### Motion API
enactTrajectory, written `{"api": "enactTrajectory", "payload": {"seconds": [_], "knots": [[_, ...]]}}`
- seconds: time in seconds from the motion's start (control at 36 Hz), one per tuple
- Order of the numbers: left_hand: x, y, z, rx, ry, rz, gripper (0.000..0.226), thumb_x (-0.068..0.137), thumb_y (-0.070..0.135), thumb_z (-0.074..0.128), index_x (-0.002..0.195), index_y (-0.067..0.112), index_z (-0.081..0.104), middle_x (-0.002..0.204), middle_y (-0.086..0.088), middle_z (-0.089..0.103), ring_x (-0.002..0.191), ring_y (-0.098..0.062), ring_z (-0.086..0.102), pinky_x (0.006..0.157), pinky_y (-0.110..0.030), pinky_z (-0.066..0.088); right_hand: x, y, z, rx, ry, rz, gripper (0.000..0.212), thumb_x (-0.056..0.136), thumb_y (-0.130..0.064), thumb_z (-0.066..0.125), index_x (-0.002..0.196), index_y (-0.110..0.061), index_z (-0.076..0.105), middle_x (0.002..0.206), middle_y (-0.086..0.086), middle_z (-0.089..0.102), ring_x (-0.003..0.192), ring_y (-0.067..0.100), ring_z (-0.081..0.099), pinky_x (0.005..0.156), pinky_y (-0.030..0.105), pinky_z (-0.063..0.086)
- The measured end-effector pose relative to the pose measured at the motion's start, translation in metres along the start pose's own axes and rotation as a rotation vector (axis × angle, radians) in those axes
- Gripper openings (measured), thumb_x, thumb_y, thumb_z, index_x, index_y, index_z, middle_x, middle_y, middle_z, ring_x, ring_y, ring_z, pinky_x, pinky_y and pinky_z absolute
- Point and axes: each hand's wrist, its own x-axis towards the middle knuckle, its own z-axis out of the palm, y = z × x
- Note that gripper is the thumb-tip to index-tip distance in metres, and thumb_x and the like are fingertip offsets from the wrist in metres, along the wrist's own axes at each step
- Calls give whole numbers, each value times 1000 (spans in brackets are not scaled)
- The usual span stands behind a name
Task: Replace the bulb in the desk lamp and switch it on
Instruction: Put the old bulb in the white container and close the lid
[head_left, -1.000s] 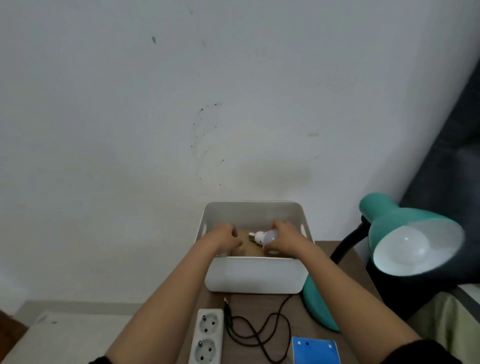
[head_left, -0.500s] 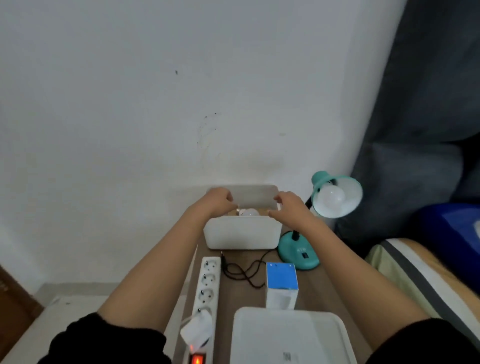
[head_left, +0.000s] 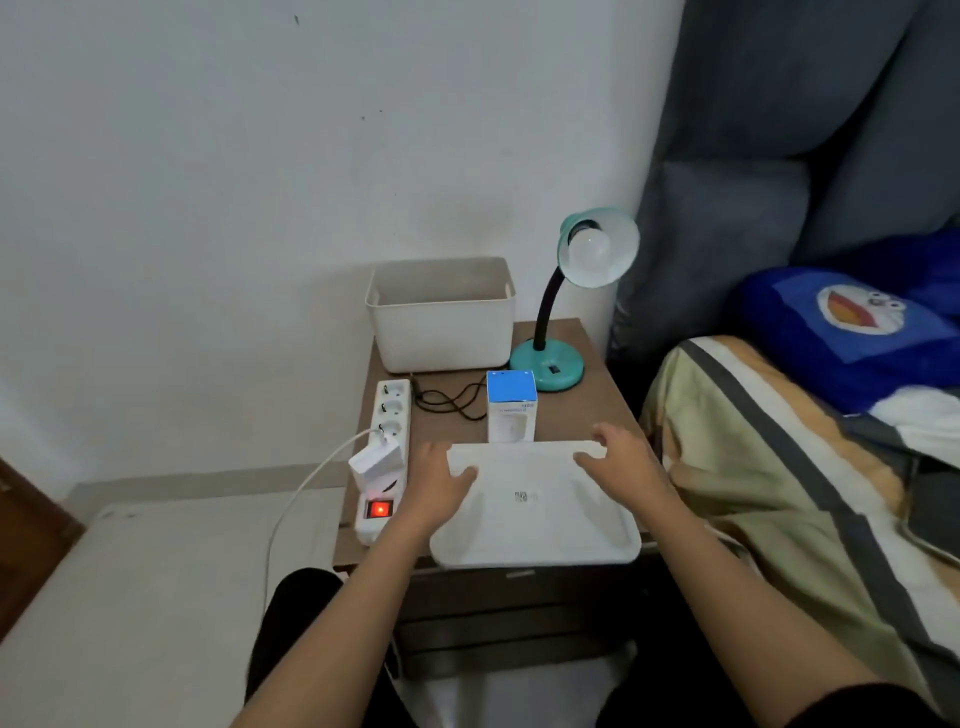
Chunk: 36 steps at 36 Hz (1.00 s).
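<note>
Head: left hand (head_left: 439, 480), right hand (head_left: 621, 465) grip tray (head_left: 535, 525), fingers curled; box (head_left: 511, 410), lamp (head_left: 545, 364) behind.

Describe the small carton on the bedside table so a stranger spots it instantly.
Find the brown bedside table by the bed. Between the teal lamp base and the white tray stands a small upright carton. It alone has a blue top over white sides.

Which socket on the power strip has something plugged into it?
The one nearest the lit red switch, where a white charger is plugged in. The other visible sockets on the power strip, toward the white bin, are empty.
</note>
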Motion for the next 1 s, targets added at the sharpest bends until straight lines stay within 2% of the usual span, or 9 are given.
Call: {"api": "enactTrajectory", "payload": {"seconds": [0.17,0.33,0.47,0.69,0.89,1.0], "knots": [[-21,-34,31,57,73,-110,57,90,27,56,137,4,33,140,-13,37,130,-27,36,108,-34,31,-19,33,31,42,-3,130,63,88,-24,60,141,-4,33,146,16,35,135,30,32,110,37,28],[-19,-42,42,91,123,-112,54,89,30,54,133,4,37,134,-13,44,125,-27,40,104,-37,35,-22,44,49,107,89,239,59,84,-19,61,134,3,38,136,22,36,128,36,34,107,42,32],[-14,-46,46,73,100,-104,59,89,30,53,139,7,33,142,-11,38,130,-26,36,109,-38,33,-17,48,56,144,140,285,62,81,-20,63,135,0,40,134,22,38,129,37,32,109,43,30],[-20,-41,49,-73,146,-122,65,84,20,63,141,5,34,146,-10,35,132,-26,37,111,-34,29,-18,50,56,252,198,328,65,76,-11,67,135,-1,41,132,24,39,127,39,33,107,44,31],[-29,-34,45,-236,164,-77,67,86,11,62,144,8,28,151,-5,26,136,-20,31,105,-20,22,-29,53,47,314,262,326,66,71,-11,72,131,-2,46,129,23,44,122,37,40,104,47,39],[-37,-29,39,-290,195,-60,68,85,11,63,144,9,29,150,-5,28,135,-21,32,108,-27,25,-38,47,39,335,318,262,64,70,-10,73,129,-1,48,127,22,45,119,37,43,102,48,40]]}}
